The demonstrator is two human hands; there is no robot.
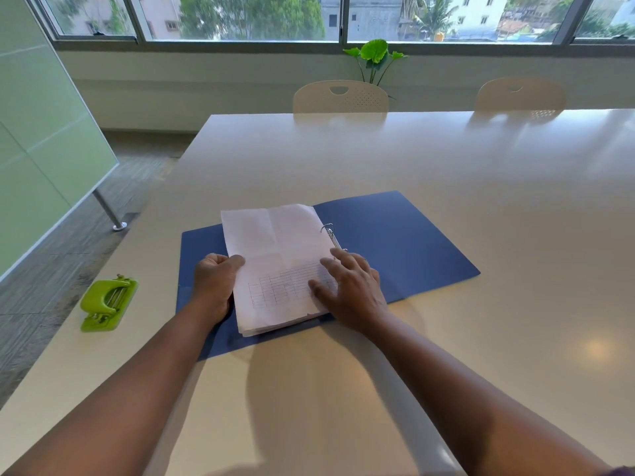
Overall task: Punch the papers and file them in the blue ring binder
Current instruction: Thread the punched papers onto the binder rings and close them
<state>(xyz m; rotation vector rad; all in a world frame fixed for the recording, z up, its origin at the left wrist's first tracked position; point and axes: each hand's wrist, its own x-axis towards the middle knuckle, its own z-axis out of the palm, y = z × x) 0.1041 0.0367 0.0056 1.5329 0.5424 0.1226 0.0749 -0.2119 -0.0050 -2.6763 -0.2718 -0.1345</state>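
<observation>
The blue ring binder [395, 235] lies open and flat on the table, its metal rings [330, 232] standing up along the spine. A stack of white papers [275, 255] rests on the binder's left half, the top sheet creased and carrying a drawn grid. My left hand [214, 280] grips the stack's left edge, thumb on top and fingers curled. My right hand [354, 286] lies flat on the right side of the stack beside the rings, fingers spread and straight. A green hole punch [108, 302] sits on the table to the left, apart from both hands.
The large pale table [446, 183] stretches far ahead and to the right. Two beige chairs [340, 96] stand at its far edge, with a potted plant [374, 56] behind. The table's left edge runs close to the punch; a glass partition [41, 149] stands beyond it.
</observation>
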